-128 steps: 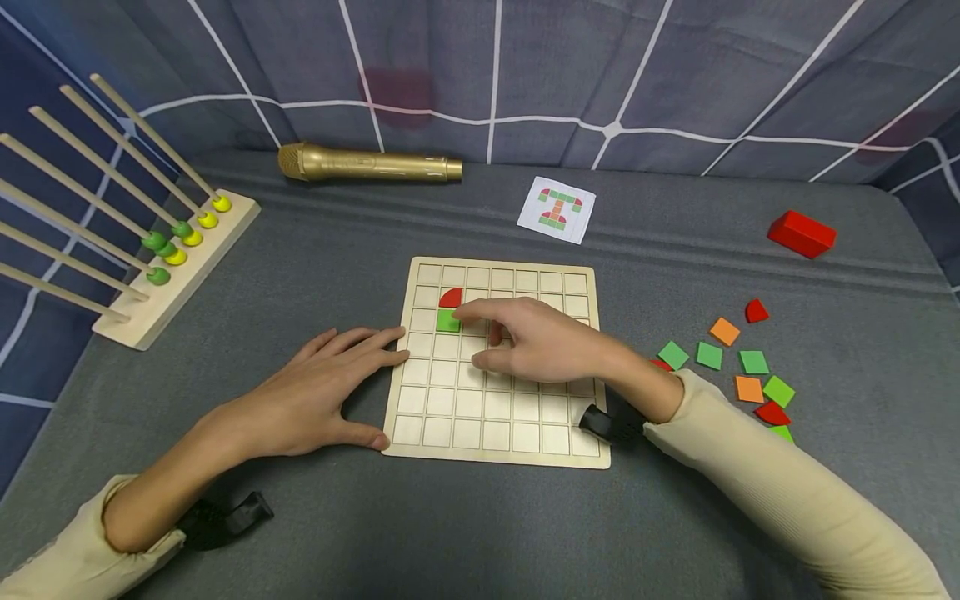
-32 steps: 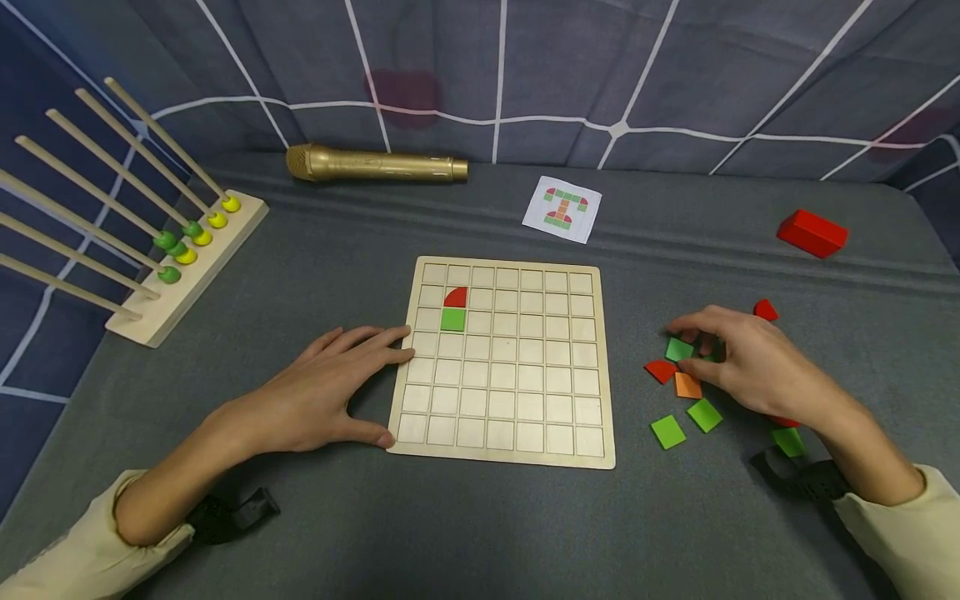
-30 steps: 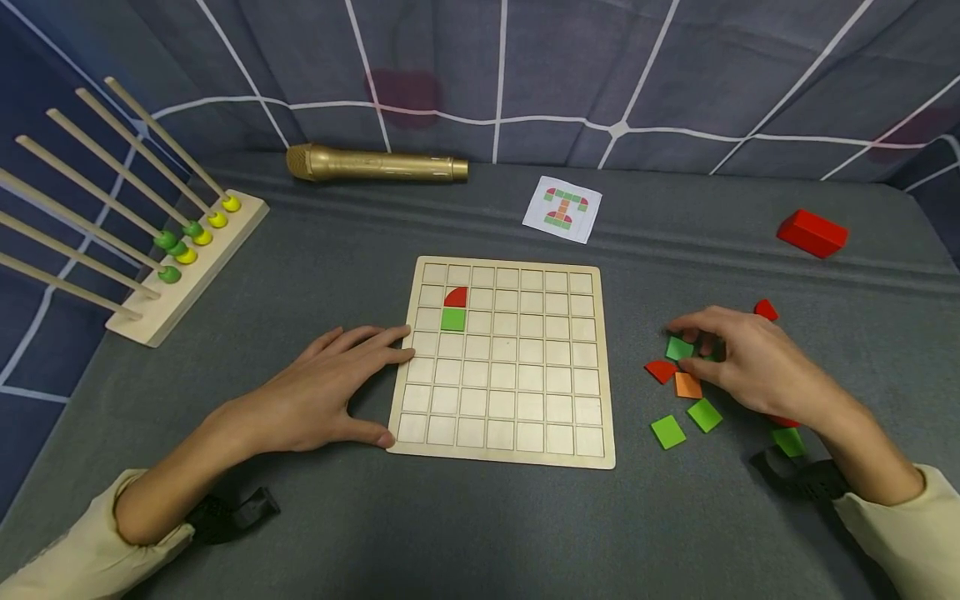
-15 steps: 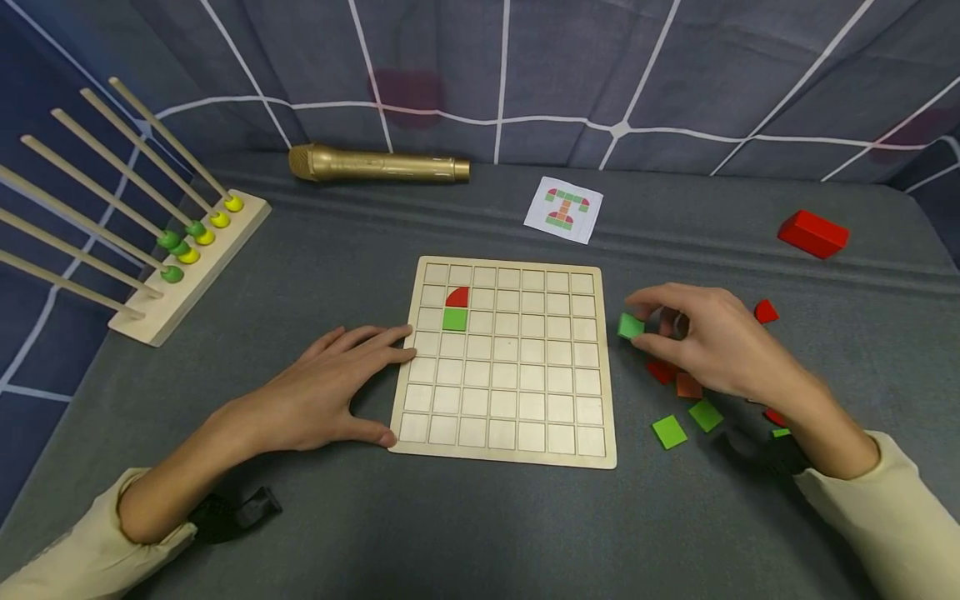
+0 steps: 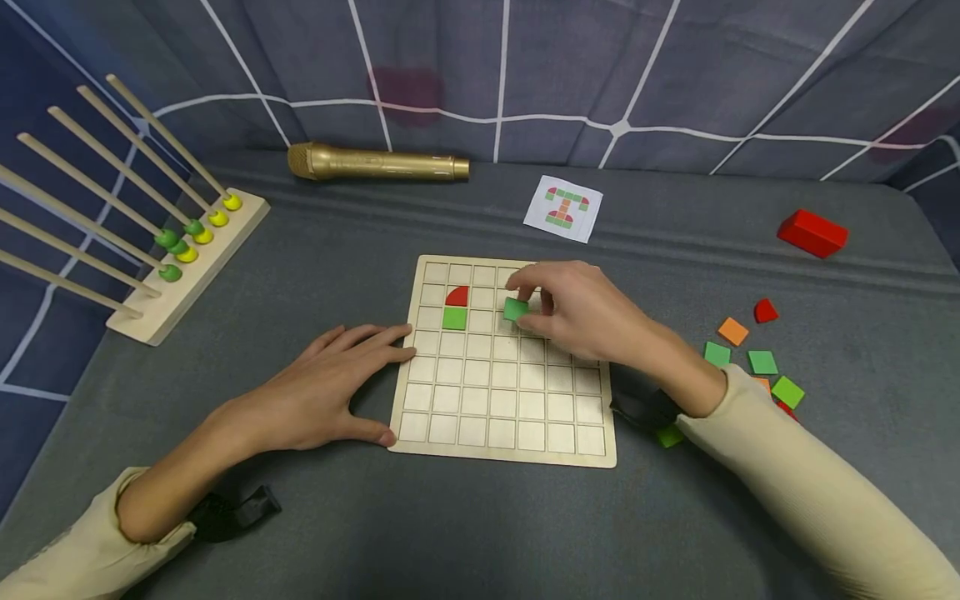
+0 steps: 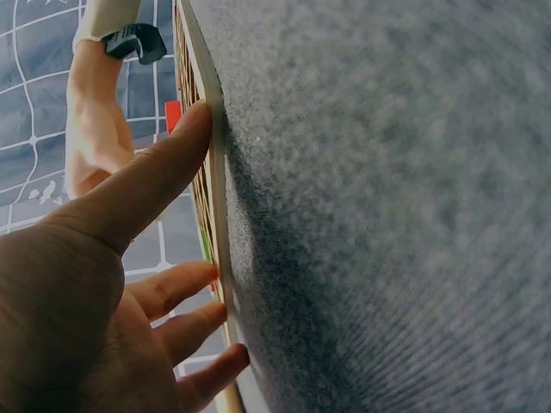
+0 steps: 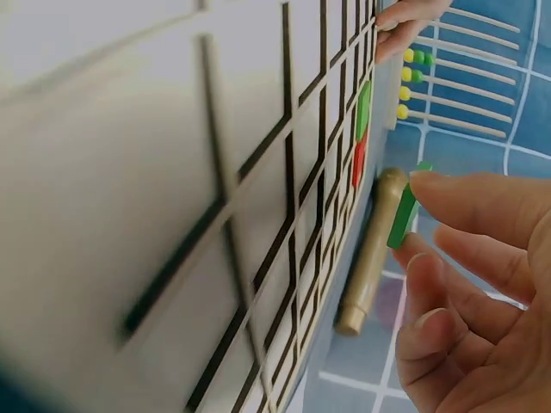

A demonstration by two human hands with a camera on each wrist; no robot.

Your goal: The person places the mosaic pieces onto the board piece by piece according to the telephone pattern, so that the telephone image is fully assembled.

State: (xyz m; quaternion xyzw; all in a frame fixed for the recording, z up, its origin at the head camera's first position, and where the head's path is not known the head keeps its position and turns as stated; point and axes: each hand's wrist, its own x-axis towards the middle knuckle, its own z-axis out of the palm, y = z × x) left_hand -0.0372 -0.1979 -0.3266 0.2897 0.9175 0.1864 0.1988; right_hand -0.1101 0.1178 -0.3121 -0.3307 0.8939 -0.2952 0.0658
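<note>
My right hand (image 5: 588,312) pinches a green square tile (image 5: 514,309) between thumb and fingers, over the upper middle of the wooden grid board (image 5: 502,402). In the right wrist view the same green tile (image 7: 403,215) stands edge-on at the fingertips, apart from the board's face. My left hand (image 5: 318,400) lies with fingers spread at the board's left edge, thumb by the lower left corner; the left wrist view shows its thumb (image 6: 164,185) against the rim. Seated in the grid are a red quarter-round tile (image 5: 457,297) and, directly below it, another green square (image 5: 454,318).
Several loose green, orange and red tiles lie right of the board, among them an orange square (image 5: 733,332); my right sleeve hides some. Behind are a pattern card (image 5: 563,208), a gold microphone (image 5: 378,164) and a red block (image 5: 813,233). A bead-and-peg stand (image 5: 187,271) occupies the left.
My right hand picked a green tile out of the loose pile and carried it left over the board. The left hand has stayed at the board's edge.
</note>
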